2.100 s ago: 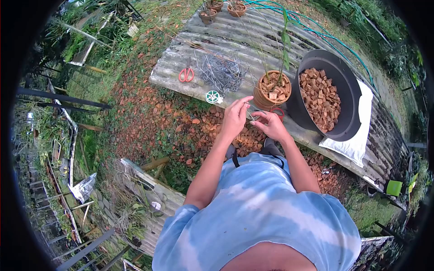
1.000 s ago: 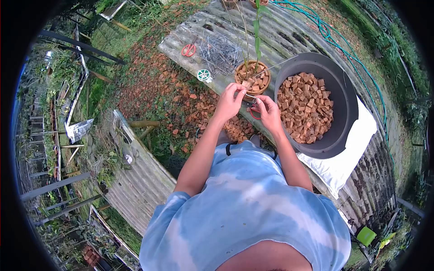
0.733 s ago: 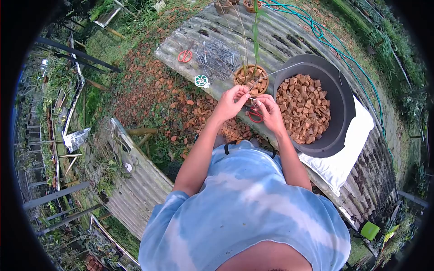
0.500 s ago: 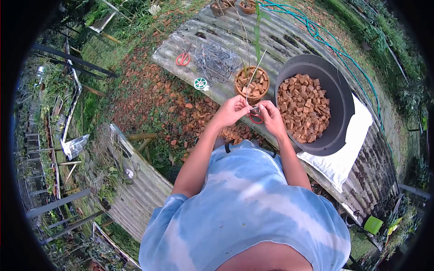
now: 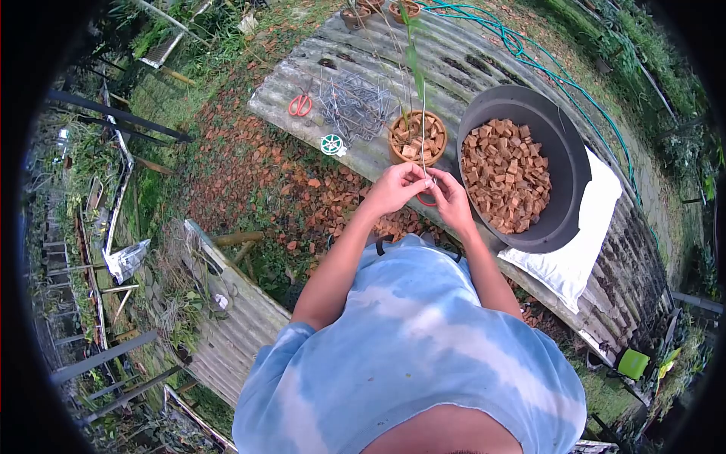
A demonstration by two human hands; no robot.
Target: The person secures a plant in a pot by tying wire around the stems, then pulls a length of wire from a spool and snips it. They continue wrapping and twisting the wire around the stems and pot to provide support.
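Note:
My left hand (image 5: 397, 188) is closed, thumb and fingertips pinching the lower end of a thin, pale metal wire (image 5: 424, 144) that stands nearly upright. Close against it, my right hand (image 5: 452, 203) is closed too, its fingertips meeting the left ones at the wire. Below the fingers a red loop handle of scissors (image 5: 426, 200) shows, held in my right hand; their blades are mostly hidden. Just beyond my hands stands a clay pot (image 5: 418, 160) filled with brown chunks, with a tall green-leaved plant (image 5: 413, 60) rising from it.
On the corrugated table (image 5: 295, 68) lie red-handled scissors (image 5: 300, 105), a pile of bent metal wires (image 5: 354, 106) and a green-and-white spool (image 5: 332, 144). A large dark tub (image 5: 563, 189) of brown chunks rests on a white sack (image 5: 597, 227). A teal hose (image 5: 522, 49) runs behind.
The wire has swung from leaning right to nearly upright. My hands have drawn closer together, and the red handle is less visible. The view has shifted slightly.

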